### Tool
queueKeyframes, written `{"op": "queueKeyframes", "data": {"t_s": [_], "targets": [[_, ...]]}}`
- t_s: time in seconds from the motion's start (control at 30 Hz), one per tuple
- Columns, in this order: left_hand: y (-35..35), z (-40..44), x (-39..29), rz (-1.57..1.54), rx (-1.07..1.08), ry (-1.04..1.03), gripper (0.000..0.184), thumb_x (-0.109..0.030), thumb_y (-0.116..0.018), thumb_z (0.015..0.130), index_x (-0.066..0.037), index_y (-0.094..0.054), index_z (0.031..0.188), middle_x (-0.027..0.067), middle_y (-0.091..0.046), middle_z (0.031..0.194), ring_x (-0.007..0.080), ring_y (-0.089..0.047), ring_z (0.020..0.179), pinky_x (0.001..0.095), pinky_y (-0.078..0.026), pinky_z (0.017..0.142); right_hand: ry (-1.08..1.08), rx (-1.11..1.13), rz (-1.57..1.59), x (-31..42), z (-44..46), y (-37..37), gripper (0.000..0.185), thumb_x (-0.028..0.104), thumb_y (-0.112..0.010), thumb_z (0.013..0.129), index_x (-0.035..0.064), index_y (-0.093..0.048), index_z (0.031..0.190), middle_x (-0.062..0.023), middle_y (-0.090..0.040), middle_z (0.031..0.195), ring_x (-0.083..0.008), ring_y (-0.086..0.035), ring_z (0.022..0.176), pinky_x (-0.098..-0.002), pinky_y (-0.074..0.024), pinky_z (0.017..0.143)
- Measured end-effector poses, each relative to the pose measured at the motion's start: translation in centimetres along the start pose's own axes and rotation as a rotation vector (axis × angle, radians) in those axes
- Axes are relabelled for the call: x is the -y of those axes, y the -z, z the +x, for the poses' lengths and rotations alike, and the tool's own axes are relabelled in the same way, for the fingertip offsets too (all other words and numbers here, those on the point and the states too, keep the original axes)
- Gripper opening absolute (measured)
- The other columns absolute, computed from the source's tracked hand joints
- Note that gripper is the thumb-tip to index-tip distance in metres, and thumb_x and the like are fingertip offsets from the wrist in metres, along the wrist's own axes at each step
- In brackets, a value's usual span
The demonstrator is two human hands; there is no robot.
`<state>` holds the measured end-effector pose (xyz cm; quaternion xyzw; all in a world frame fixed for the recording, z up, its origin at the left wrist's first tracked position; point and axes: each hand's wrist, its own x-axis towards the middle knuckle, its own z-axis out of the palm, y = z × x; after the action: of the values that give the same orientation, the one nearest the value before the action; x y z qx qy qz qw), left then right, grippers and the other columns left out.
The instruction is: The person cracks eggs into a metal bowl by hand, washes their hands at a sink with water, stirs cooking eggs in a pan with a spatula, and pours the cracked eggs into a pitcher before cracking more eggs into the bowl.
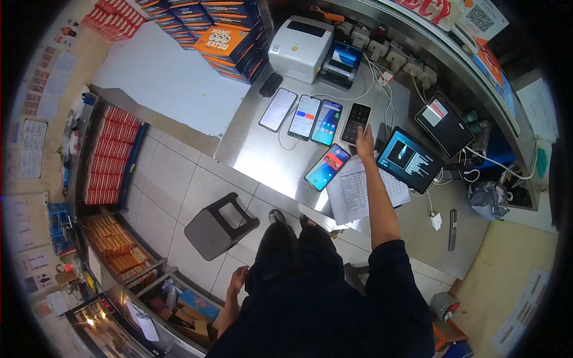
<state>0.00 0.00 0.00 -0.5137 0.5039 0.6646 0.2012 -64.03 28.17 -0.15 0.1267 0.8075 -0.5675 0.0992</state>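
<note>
On the steel counter [248, 143], right of three lit phones [305, 116], the dark phone [359, 113] lies flat, a thin rounded rectangle of smooth glass. The right hand [364, 141] has its fingers at the phone's near end; whether they grip or only touch, I cannot tell. The left hand [238, 279] hangs half curled, its hold unclear. Probably the step is tapping the screen, and the next touch calls for one light fingertip. Nearer, printed paper [353, 192] looks thin and matt.

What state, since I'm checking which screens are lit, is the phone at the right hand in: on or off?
On: the phone's dark screen shows rows of small pale marks beyond the right hand.
</note>
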Motion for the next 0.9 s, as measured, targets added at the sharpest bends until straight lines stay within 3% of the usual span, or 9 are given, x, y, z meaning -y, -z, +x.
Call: {"op": "queueKeyframes", "data": {"t_s": [0.07,0.3,0.37,0.47,0.53,0.67,0.7,0.77,0.9], "targets": [[-0.1,-0.5,0.9,0.233,0.059,-0.266,0.037,-0.023,-0.051,0.1,0.002,-0.058,0.126,0.0115,-0.065,0.114,0.0185,-0.062,0.102,0.0307,-0.048,0.091,0.171,0.0,-0.408,-1.5,-0.6,0.7,0.061,0.036,-0.054,0.098,-0.0018,-0.038,0.144,-0.028,-0.048,0.137,-0.0381,-0.044,0.13,-0.0464,-0.0358,0.105],[4.4,6.8,1.1,0.431,0.244,-0.325,0.029,-0.018,-0.054,0.097,0.003,-0.064,0.115,0.0129,-0.065,0.114,0.0197,-0.065,0.095,0.0303,-0.05,0.086,0.53,-0.107,-0.308,-3.8,-19.8,4.6,0.047,0.025,-0.048,0.103,-0.004,-0.042,0.14,-0.0233,-0.052,0.135,-0.0333,-0.05,0.126,-0.0379,-0.0377,0.106],[9.5,13.6,3.7,0.289,0.648,-0.227,0.03,-0.018,-0.058,0.094,0.001,-0.064,0.115,0.0121,-0.066,0.114,0.0237,-0.067,0.089,0.0361,-0.054,0.078,0.257,-0.105,-0.212,-6.4,-29.7,6.3,0.044,0.024,-0.048,0.103,-0.0035,-0.044,0.138,-0.0223,-0.056,0.13,-0.0299,-0.054,0.122,-0.0363,-0.0389,0.104],[11.9,19.4,-3.7,1.096,0.635,-0.306,0.023,-0.021,-0.061,0.092,-0.002,-0.066,0.102,0.0102,-0.068,0.097,0.0237,-0.067,0.077,0.0394,-0.053,0.065,-0.327,-0.14,-0.08,-20.3,-51.9,11.3,0.045,0.035,-0.048,0.103,0.0041,-0.048,0.136,-0.0117,-0.064,0.107,-0.0207,-0.061,0.094,-0.0329,-0.0492,0.084],[8.6,21.4,-10.3,1.367,0.567,-0.276,0.02,-0.023,-0.06,0.092,-0.004,-0.065,0.098,0.0091,-0.067,0.09,0.0198,-0.064,0.071,0.0354,-0.05,0.06,-0.856,-0.504,0.322,-31.4,-67.2,11.5,0.045,0.04,-0.047,0.102,0.0073,-0.052,0.133,-0.0095,-0.066,0.104,-0.0154,-0.062,0.091,-0.0322,-0.0524,0.073],[-4.6,24.1,-13.4,1.211,0.68,-0.348,0.019,-0.026,-0.058,0.094,-0.008,-0.063,0.097,0.0064,-0.066,0.081,0.0135,-0.059,0.06,0.0279,-0.045,0.051,-1.095,-1.583,0.503,-38.7,-95.7,4.6,0.027,0.024,-0.048,0.1,0.0032,-0.053,0.116,-0.0072,-0.061,0.077,-0.0151,-0.058,0.063,-0.0305,-0.05,0.055],[-7.6,23.1,-11.9,1.028,0.801,-0.422,0.021,-0.027,-0.057,0.094,-0.009,-0.063,0.102,0.0054,-0.067,0.083,0.0131,-0.058,0.059,0.0263,-0.044,0.05,-1.0,-1.623,0.282,-44.3,-103.7,-1.4,0.024,0.026,-0.049,0.1,0.0043,-0.052,0.11,-0.0035,-0.056,0.072,-0.0135,-0.054,0.062,-0.0298,-0.0478,0.055],[-17.0,17.8,-8.9,1.145,0.763,-0.246,0.027,-0.029,-0.056,0.096,-0.009,-0.061,0.113,0.0044,-0.068,0.087,0.0129,-0.06,0.065,0.0254,-0.045,0.054,-0.873,-1.831,0.321,-36.3,-106.3,-5.5,0.023,0.028,-0.05,0.1,0.0055,-0.052,0.1,-0.0012,-0.053,0.065,-0.012,-0.05,0.056,-0.0296,-0.0462,0.052],[-30.8,8.8,2.1,1.485,0.986,-0.272,0.032,-0.032,-0.055,0.097,-0.009,-0.058,0.119,0.005,-0.069,0.099,0.0125,-0.062,0.083,0.0297,-0.047,0.071,-1.114,-1.149,0.373,-37.1,-110.0,-16.5,0.024,0.03,-0.058,0.094,0.0093,-0.065,0.106,-0.0052,-0.065,0.081,-0.0144,-0.062,0.067,-0.0291,-0.0514,0.062]]}}
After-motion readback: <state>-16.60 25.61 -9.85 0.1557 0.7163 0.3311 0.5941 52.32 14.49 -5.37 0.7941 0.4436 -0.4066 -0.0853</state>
